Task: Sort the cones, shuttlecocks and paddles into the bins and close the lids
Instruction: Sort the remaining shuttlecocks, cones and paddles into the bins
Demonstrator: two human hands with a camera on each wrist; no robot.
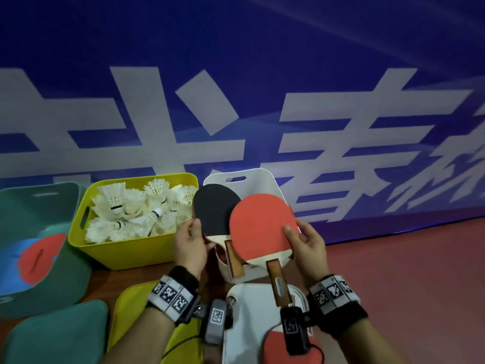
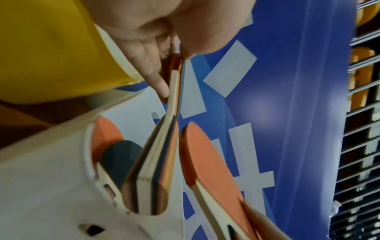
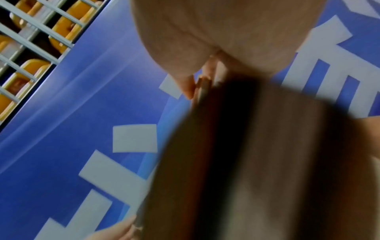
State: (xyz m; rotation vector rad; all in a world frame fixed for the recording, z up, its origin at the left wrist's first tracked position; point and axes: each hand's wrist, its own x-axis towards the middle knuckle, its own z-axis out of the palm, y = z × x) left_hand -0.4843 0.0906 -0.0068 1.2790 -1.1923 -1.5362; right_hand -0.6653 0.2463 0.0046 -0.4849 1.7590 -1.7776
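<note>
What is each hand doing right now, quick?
Left hand: pinching the black-faced paddle by its edge.
Right hand: gripping the red-faced paddle by its edge.

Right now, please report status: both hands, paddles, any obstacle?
Left hand pinches black-faced wooden paddle. Right hand pinches red-faced wooden paddle. Both above white plastic bin, paddles already inside. No obstacle seen.

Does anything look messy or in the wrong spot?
One thing: a red paddle lies on the white lid, not in the white bin. The left hand holds a black paddle and the right hand a red-faced paddle over that bin.
</note>
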